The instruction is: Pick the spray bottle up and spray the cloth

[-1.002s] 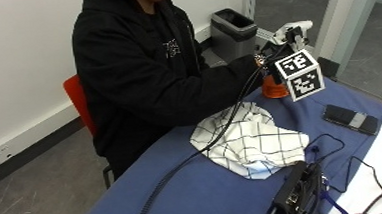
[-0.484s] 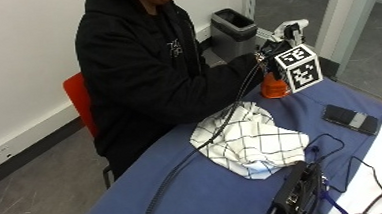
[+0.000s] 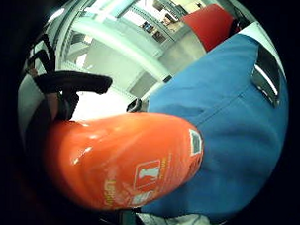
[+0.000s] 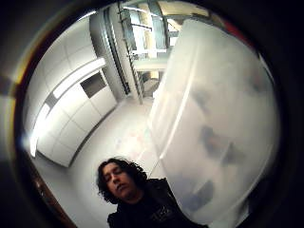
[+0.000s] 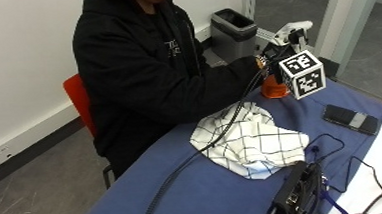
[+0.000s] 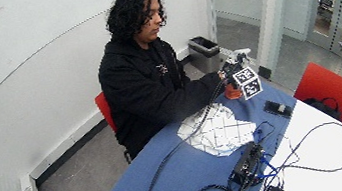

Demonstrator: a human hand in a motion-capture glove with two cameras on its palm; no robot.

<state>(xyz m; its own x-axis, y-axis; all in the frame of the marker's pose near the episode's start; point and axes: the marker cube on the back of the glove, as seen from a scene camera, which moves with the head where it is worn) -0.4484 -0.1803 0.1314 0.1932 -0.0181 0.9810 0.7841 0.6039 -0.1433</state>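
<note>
The gloved right hand (image 5: 268, 64), mostly hidden, curls its fingers round the orange spray bottle (image 5: 274, 88) above the blue-covered desk (image 5: 202, 186), near the checked cloth (image 5: 253, 143).

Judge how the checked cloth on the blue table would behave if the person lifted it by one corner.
The checked cloth lies crumpled in soft folds, so it would probably hang limp rather than hold a shape. It looks thin, so likely light for its spread. A cable crosses it, so lifting might drag on that. The right hand grips the spray bottle beside it.
</note>
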